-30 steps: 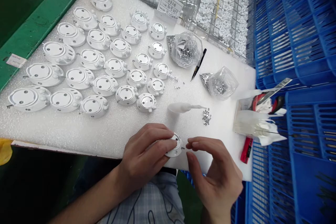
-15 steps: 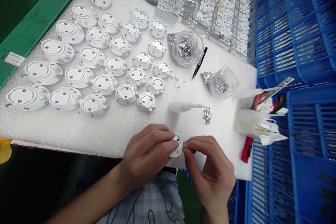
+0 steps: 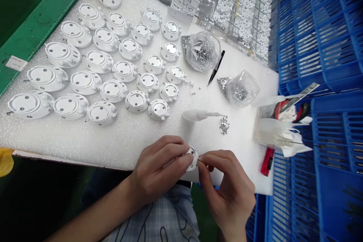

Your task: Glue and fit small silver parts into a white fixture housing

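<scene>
My left hand is closed around a small white round part with dark holes in its face, at the front edge of the foam-covered table. The fingers hide its left side. My right hand pinches at the part's right rim with thumb and forefinger; whatever sits between those fingertips is too small to name. Beyond my hands lies a white squeeze bottle with a thin nozzle. Its tip reaches a little pile of shiny metal bits.
Rows of similar white parts cover the left of the foam. Bags of metal bits and black tweezers lie further back. Blue crates, a tool holder and a red-black object are on the right.
Both hands stay at the white part, with only slight finger shifts. My left fingers have moved a little on its face. Everything else looks the same.
</scene>
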